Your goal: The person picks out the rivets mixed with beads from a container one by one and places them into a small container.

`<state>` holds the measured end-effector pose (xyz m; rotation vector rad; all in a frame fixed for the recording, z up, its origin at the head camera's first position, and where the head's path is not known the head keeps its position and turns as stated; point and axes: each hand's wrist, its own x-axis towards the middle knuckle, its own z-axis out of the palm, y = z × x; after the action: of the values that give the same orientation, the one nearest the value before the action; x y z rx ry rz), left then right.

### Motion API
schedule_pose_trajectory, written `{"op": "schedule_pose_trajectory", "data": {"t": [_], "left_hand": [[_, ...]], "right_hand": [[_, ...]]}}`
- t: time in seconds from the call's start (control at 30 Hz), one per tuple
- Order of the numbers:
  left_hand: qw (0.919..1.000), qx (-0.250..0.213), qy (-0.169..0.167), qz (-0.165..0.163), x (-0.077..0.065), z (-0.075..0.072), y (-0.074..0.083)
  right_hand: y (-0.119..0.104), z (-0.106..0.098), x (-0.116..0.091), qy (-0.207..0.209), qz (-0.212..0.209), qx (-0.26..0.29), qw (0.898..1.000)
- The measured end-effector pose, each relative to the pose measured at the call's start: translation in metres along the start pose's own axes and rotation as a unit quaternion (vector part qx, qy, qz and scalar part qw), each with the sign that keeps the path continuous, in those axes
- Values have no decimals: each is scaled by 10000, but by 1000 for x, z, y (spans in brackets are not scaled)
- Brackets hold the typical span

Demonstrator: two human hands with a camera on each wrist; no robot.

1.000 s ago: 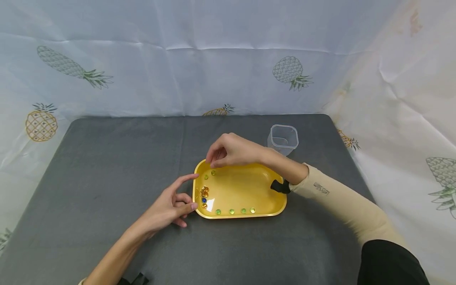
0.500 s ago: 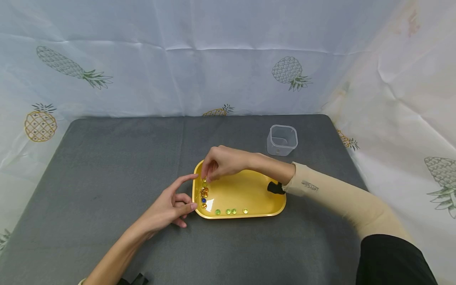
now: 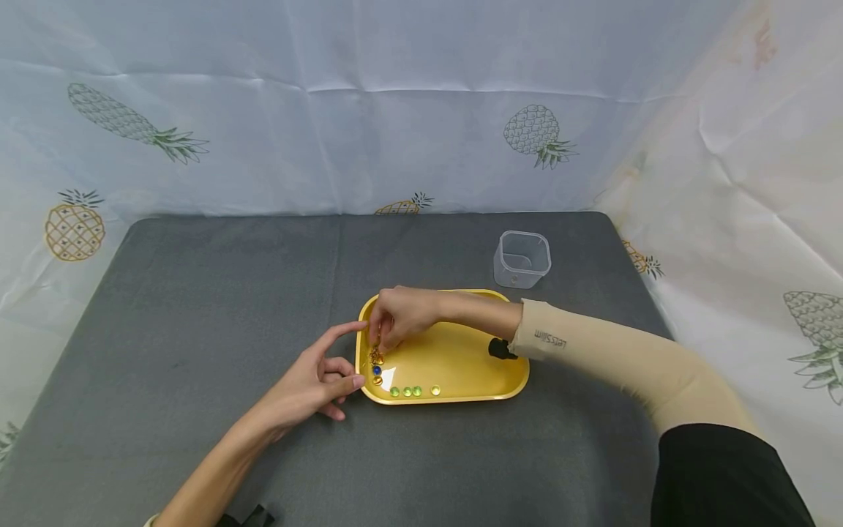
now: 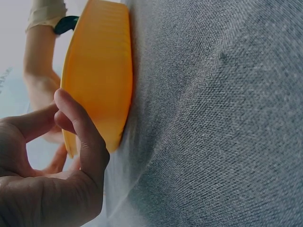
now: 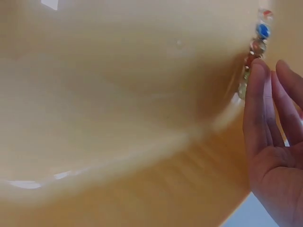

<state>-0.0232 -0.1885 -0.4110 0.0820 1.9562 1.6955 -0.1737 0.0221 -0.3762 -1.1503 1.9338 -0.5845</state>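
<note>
Yellow tray (image 3: 461, 359) on grey cloth (image 3: 197, 322); pineapple-print sheet (image 3: 369, 146) behind.

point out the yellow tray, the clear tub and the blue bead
yellow tray (image 3: 461, 359), head view, on its bare floor
clear tub (image 3: 517, 278), head view, on its near wall
blue bead (image 5: 262, 31), right wrist view, on its middle

Head cam: R grip (image 3: 405, 315) hides pt of far rim of tray (image 3: 454, 359); L forearm (image 3: 227, 461) cut off at btm. R wrist cam: beads (image 5: 258, 46) blurry, contact w/ R grip unclear. L wrist cam: tray inside hidden by its wall; L grip (image 4: 59, 191) cut off at L edge.
</note>
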Motion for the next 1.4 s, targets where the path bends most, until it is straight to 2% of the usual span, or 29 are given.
{"op": "schedule_pose_trajectory", "data": {"t": [0.17,0.37,0.7,0.9,1.07,1.27,1.4], "left_hand": [[10000,-8,-2,2,0,0,0],[10000,0,5,11,0,0,0],[10000,-57,7,22,0,1,-1],[10000,-91,7,-30,-1,2,-1],[9999,-127,28,-37,-2,2,-2],[9999,-118,39,-34,-1,2,-3],[9999,-86,47,-43,-1,2,-2]], "right_hand": [[1,4,6,-124,148,19,9998],[4,7,11,-106,127,36,9999],[4,13,11,-269,119,328,9990],[2,20,12,-341,275,246,9987],[1,25,13,-433,357,426,9975],[2,27,13,-707,159,735,9947],[3,28,14,-798,-22,749,9940]]}}
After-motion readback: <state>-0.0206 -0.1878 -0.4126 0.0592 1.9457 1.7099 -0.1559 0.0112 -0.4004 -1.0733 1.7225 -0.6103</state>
